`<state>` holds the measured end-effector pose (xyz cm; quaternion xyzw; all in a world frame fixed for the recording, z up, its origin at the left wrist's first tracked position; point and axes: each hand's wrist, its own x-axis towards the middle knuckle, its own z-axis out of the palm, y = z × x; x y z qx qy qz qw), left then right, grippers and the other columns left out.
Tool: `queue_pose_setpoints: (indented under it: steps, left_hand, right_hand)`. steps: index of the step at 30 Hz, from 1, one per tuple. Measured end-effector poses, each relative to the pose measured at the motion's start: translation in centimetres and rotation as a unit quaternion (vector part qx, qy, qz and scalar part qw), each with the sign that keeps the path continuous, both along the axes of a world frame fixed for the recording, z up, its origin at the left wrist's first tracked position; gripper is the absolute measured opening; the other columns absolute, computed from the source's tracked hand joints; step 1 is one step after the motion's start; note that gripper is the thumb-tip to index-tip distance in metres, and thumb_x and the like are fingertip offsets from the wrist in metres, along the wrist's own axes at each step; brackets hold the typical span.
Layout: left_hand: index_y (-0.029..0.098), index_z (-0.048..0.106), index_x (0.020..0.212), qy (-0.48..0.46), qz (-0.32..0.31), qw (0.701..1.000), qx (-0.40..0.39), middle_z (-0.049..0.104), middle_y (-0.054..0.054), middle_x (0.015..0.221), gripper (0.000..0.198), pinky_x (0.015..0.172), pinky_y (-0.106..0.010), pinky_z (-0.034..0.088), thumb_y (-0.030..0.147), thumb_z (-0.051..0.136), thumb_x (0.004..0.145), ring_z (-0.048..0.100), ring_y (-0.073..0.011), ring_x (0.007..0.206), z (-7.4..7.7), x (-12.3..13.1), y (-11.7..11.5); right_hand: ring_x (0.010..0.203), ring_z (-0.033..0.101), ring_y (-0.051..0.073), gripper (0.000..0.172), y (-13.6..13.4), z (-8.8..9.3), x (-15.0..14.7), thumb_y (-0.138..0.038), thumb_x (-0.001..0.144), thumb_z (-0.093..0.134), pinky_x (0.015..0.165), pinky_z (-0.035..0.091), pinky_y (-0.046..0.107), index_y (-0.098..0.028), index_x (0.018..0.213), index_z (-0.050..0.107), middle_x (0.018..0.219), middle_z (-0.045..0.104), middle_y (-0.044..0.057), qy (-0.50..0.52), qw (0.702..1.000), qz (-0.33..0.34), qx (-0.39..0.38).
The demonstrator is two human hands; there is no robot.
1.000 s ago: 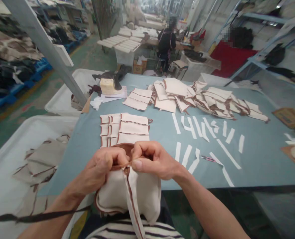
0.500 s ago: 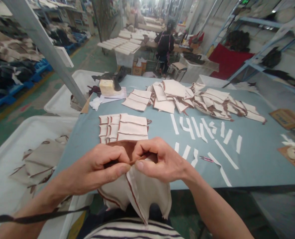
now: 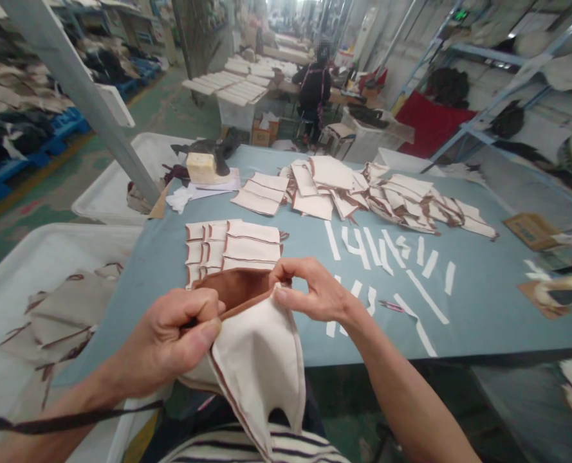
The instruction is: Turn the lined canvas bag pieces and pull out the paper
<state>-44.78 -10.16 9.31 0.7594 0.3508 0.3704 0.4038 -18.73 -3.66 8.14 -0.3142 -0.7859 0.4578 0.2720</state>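
Both my hands hold a cream fabric piece (image 3: 261,360) with brown edging and a brown inner side, over the near edge of the blue-grey table (image 3: 483,302). My left hand (image 3: 170,337) is closed in a fist-like pinch on the piece's left edge. My right hand (image 3: 312,292) pinches its upper right edge with thumb and fingers. The piece is spread open between them and hangs down toward my striped shirt. Just beyond my hands lies a neat stack of similar cream pieces (image 3: 235,247).
More cream pieces (image 3: 377,193) lie heaped across the far table, white strips (image 3: 387,247) scattered in the middle. White tubs (image 3: 35,270) with fabric stand at the left beside a slanted grey post (image 3: 78,90). A person (image 3: 312,87) works at a far table.
My hands have drawn apart, the left moving down and left, and the fabric piece has opened up, showing its brown inner side.
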Motion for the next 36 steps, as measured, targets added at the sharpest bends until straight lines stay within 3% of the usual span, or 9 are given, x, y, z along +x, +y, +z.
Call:
queue_pose_setpoints:
  steps: [3,7,11,14,18,22,27,30,36]
  left_hand:
    - [0.021,0.046,0.066,-0.005,0.020,0.999,0.029,0.043,0.007,0.060,0.039,0.050,-0.020,0.029,0.028,0.053,0.104,0.040,-0.0079,0.051,0.0,-1.5,0.2]
    - [0.020,0.064,0.078,0.078,0.091,0.992,0.050,0.061,0.005,0.071,0.030,0.064,-0.020,0.039,0.028,0.059,0.106,0.054,-0.0110,0.064,-0.6,-3.4,0.7]
    - [0.020,0.073,0.105,0.075,-0.007,0.997,0.036,0.078,-0.004,0.101,0.023,0.084,-0.022,0.052,0.035,0.055,0.108,0.070,-0.0191,0.091,-1.6,-3.5,1.8]
    - [0.019,0.073,0.108,0.054,-0.047,0.997,0.030,0.080,-0.006,0.108,0.027,0.089,-0.025,0.054,0.044,0.061,0.105,0.072,-0.0209,0.097,-1.6,-2.2,2.6]
    - [0.018,0.073,0.116,0.031,-0.041,0.998,0.019,0.079,-0.005,0.107,0.027,0.088,-0.024,0.054,0.038,0.068,0.099,0.072,-0.0191,0.096,-0.8,-0.1,3.0]
    - [0.017,0.072,0.097,0.004,-0.072,0.997,-0.013,0.076,-0.003,0.093,0.015,0.083,-0.023,0.054,0.030,0.064,0.095,0.070,-0.0172,0.088,-0.2,1.6,3.2]
    - [0.017,0.071,0.080,0.014,-0.065,0.996,-0.060,0.069,0.002,0.077,0.018,0.068,-0.020,0.047,0.031,0.069,0.092,0.059,-0.0127,0.071,-0.4,2.7,3.6]
    - [0.016,0.071,0.076,0.024,-0.060,0.995,-0.077,0.068,0.001,0.073,0.023,0.065,-0.019,0.046,0.031,0.068,0.094,0.056,-0.0121,0.067,-0.6,2.9,3.7]
    - [0.015,0.076,0.082,0.030,-0.070,0.989,-0.130,0.075,-0.002,0.075,0.026,0.064,-0.020,0.050,0.036,0.066,0.095,0.064,-0.0144,0.070,-0.6,2.8,3.7]
  right_hand:
    - [0.074,0.053,0.015,0.016,0.0,-0.3,1.1,-0.031,0.088,0.063,0.075,0.043,0.029,-0.020,0.077,0.060,0.075,0.061,-0.001,0.000,1.000,-0.013,0.007]
    - [0.073,0.052,0.015,0.017,-1.0,1.8,1.4,-0.024,0.089,0.066,0.074,0.043,0.028,-0.021,0.074,0.057,0.075,0.060,-0.002,0.014,0.999,-0.020,0.046]
    - [0.072,0.053,0.014,0.014,-1.6,4.6,0.4,-0.017,0.090,0.065,0.073,0.043,0.027,-0.021,0.077,0.060,0.075,0.063,-0.002,0.009,0.993,0.012,0.120]
    - [0.067,0.052,0.012,0.013,-1.6,5.5,-0.4,-0.011,0.087,0.063,0.069,0.041,0.025,-0.021,0.079,0.061,0.075,0.064,-0.003,-0.017,0.990,0.047,0.130]
    - [0.062,0.048,0.010,0.011,-1.5,5.2,-0.8,-0.010,0.083,0.061,0.063,0.039,0.024,-0.021,0.080,0.061,0.073,0.064,-0.004,-0.026,0.990,0.065,0.122]
    - [0.064,0.050,0.010,0.011,-1.7,4.5,-0.5,-0.010,0.080,0.060,0.063,0.037,0.024,-0.021,0.077,0.059,0.073,0.063,-0.004,-0.060,0.989,0.049,0.128]
    - [0.065,0.051,0.011,0.012,-2.0,3.6,0.1,-0.010,0.080,0.062,0.063,0.034,0.024,-0.021,0.076,0.059,0.072,0.062,-0.004,-0.102,0.985,0.027,0.139]
    - [0.065,0.051,0.010,0.010,-1.9,2.9,0.5,-0.011,0.082,0.063,0.065,0.036,0.024,-0.021,0.079,0.062,0.074,0.064,-0.004,-0.082,0.990,0.025,0.111]
    - [0.069,0.052,0.011,0.006,-1.2,1.8,0.6,-0.015,0.085,0.065,0.067,0.040,0.024,-0.020,0.081,0.064,0.074,0.063,-0.004,-0.027,0.998,0.047,0.021]
